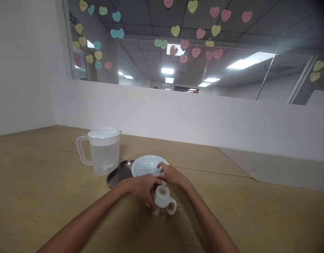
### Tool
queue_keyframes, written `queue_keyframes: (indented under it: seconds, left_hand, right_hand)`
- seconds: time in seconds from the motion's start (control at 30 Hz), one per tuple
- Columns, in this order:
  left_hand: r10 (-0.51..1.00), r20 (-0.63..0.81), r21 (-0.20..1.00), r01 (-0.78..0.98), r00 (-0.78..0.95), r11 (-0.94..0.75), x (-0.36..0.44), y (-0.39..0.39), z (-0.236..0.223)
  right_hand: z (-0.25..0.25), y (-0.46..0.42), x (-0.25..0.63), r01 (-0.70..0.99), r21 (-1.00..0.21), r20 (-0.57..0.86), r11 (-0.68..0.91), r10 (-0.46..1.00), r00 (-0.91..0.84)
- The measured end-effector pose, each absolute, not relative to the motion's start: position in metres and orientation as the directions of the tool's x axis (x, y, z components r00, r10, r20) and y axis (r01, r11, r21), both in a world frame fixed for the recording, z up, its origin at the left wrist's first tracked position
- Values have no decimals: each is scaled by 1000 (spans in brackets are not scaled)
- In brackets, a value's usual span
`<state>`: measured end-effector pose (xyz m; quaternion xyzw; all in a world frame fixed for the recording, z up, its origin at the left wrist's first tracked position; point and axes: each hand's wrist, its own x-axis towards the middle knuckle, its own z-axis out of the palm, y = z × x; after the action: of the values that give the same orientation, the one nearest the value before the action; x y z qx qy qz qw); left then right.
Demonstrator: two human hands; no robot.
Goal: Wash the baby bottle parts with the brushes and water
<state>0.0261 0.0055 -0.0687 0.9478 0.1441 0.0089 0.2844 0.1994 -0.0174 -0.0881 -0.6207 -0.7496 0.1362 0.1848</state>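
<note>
Fluorescent ceiling panels [247,61] beyond a glass partition [151,66] give even, rather dim indoor light. The wood-look counter [46,175] carries only soft, faint shadows, and the steel tray [117,177] shows a mild sheen. Wide-angle distortion bows straight lines toward the edges, the corners darken, and the right edge turns murky and slightly soft.

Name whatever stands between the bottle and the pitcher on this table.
Two things do: the left hand, right beside the bottle, and, farther along, the steel tray, which lies close to the pitcher.
</note>
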Motion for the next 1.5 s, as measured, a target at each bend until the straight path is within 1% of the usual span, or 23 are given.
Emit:
queue_keyframes:
  seconds: [0.17, 0.37, 0.53, 0.63, 0.73, 0.8, 0.83, 0.9, 0.93, 1.0, 1.1, 1.17, 1.33, 1.5]
  left_hand:
    - [252, -69, 595, 243, 965, -767, 26, 6, -70]
    - [262, -54, 615, 239, 964, -752, 26, 8, -72]
    - [265, -56, 620, 241, 963, -747, 26, 7, -72]
    - [257, -54, 623, 234, 965, -746, 26, 8, -71]
    - [263, -52, 612, 239, 963, -754, 26, 8, -71]
    - [274, -52, 603, 249, 960, -758, 26, 7, -71]
    - [282, -53, 598, 257, 958, -759, 26, 7, -71]
    - [301, -61, 585, 278, 952, -761, 26, 6, -71]
    - [314, -65, 577, 293, 947, -762, 26, 6, -70]
    - [338, -71, 563, 317, 939, -763, 26, 6, -69]
    - [341, -82, 565, 326, 936, -758, 25, 6, -67]
    - [329, -83, 572, 315, 941, -757, 25, 6, -65]
    - [340, -43, 561, 305, 939, -769, 28, 5, -64]
    - [352, -32, 540, 313, 936, -781, 31, 2, -64]
  right_hand:
    - [-100, -8, 202, 907, -375, 98, 191, 981, -166]
    - [-105, -2, 202, 943, -283, 98, 176, 983, -154]
    - [-105, -5, 197, 949, -272, 81, 159, 987, -142]
    - [-91, -13, 196, 942, -294, 107, 159, 985, -133]
    - [-63, -32, 199, 934, -320, 152, 160, 982, -116]
    - [-42, -50, 201, 919, -340, 156, 199, 976, -153]
    - [-32, -60, 200, 906, -355, 111, 229, 973, -202]
    - [-19, -77, 194, 907, -364, 9, 214, 974, -227]
    - [-16, -84, 188, 920, -347, -30, 182, 978, -205]
    - [-16, -93, 175, 968, -217, -76, 129, 986, -148]
    - [-22, -96, 157, 984, -124, -16, 129, 991, -131]
    - [-25, -95, 152, 984, -105, 10, 146, 989, -146]
    - [-24, -96, 154, 980, -65, -59, 191, 979, -194]
    - [-23, -96, 155, 975, -47, -68, 216, 973, -219]
